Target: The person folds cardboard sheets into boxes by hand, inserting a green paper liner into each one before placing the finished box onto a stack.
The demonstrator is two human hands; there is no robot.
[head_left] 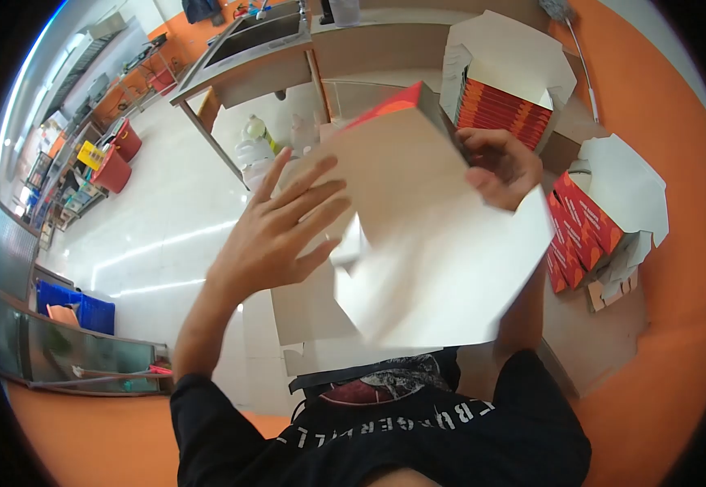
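A cardboard food box (pixel 418 187), partly folded, is held up in front of my chest, smeared a little by motion. Its inner faces are brown-grey, a wide white flap (pixel 442 300) hangs toward me, and a red strip shows along the top edge. My right hand (pixel 503 166) grips the box's right wall, thumb on the near side and fingers curled over. At the left wall, my left hand (pixel 288 219) has its fingers spread, their tips right by the cardboard. Below the box lies a cardboard-coloured surface (pixel 308 316), largely covered by the box.
To the right stand a stack of red folded boxes (pixel 505 109) in an opened carton and more red boxes (pixel 584 219) beside a white flap. A steel sink (pixel 255 36) is ahead, with plastic bottles (pixel 257 134) underneath. Red bins (pixel 113 170) and a blue crate (pixel 77 304) stand left.
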